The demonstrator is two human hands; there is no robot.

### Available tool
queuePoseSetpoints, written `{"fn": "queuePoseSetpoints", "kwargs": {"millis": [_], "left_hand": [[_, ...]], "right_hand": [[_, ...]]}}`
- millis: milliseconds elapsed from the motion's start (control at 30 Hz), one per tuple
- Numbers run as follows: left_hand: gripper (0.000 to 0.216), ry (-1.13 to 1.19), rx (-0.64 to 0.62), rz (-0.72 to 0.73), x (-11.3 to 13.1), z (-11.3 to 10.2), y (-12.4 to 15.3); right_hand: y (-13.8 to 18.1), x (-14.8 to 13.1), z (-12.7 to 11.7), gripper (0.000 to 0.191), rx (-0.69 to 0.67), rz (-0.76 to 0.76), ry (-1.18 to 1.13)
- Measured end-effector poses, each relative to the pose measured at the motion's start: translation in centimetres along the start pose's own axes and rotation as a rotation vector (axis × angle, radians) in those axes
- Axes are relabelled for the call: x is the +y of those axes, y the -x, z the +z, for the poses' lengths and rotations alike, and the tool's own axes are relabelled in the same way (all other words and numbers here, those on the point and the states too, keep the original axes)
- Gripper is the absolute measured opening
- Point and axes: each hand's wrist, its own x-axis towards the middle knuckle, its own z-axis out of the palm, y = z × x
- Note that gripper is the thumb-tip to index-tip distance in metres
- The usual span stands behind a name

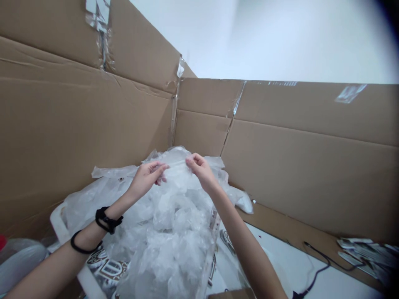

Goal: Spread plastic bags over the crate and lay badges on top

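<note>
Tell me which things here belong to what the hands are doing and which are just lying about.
In hand: left hand and right hand, both pinching the top edge of a clear bag; the bag heap below it.
Lying about: black cable; packets; cardboard walls.

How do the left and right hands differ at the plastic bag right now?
The left hand has two black bands on its wrist and forearm; the right hand has a bare wrist. The left hand sits slightly lower in the picture than the right hand. The left arm comes in from the lower left, the right arm from the bottom middle. Both pinch the top edge of the clear plastic bag stuffed with crumpled plastic.
</note>
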Motion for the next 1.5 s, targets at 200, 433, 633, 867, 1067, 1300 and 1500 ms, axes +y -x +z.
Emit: {"fn": "queuePoseSetpoints", "kwargs": {"millis": [200, 433, 633, 867, 1067, 1300, 1500], "left_hand": [[0.039, -0.123, 0.147, 0.101, -0.9, -0.8, -0.8], [0.028, -0.426, -0.189, 0.122, -3.8, 0.1, -0.7], [0.014, -0.571, -0.339, 0.176, -4.8, 1.7, 0.6], [0.017, -0.518, -0.141, 0.191, -3.0, 0.0, -0.7], [0.017, -0.427, 0.104, 0.124, -1.9, -0.5, -0.5], [0.016, -0.322, 0.137, 0.143, -1.8, -0.3, -0.3], [0.026, -0.134, 0.277, 0.117, -1.5, -0.8, -0.9]], "right_hand": [[-2.5, 0.2, -3.0, 0.036, 0.26, -0.056, 0.262], [-5.7, 0.3, -4.8, 0.016, 0.858, -0.466, 0.461], [-6.3, 5.0, -2.3, 0.021, 0.365, -0.319, 0.983], [-5.4, 6.6, -2.6, 0.019, 0.021, -0.018, 1.015], [-2.9, 2.7, 0.2, 0.05, -0.008, -0.097, 0.767], [-0.6, 1.7, 2.3, 0.034, 0.014, -0.079, 0.252], [-0.5, 1.4, 0.8, 0.034, 0.198, -0.137, 0.18]]}}
